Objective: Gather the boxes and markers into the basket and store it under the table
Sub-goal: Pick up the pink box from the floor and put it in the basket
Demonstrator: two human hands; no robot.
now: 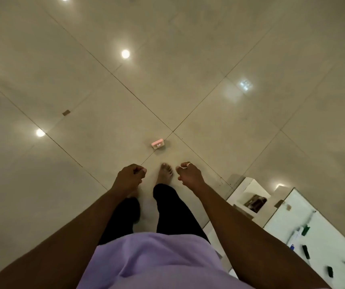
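Both hands are held out over the floor with fingers curled in and nothing in them. The left hand (130, 176) makes a loose fist, thumb against the forefinger. The right hand (188, 174) curls the same way and wears a ring (190, 163). Between the 2 hands shows a bare foot (164, 174) on the tiled floor (104, 90). Just beyond the fingertips, slightly nearer the left hand, 1 small pink box (157, 144) lies on the floor beside a tile joint, touched by neither hand. Well off to the right of the right hand, nearer the body, stands a white table (334, 236) with several green markers (305, 251) scattered on its top. Below the arms are black trousers (167, 205) and a purple shirt (157, 261).
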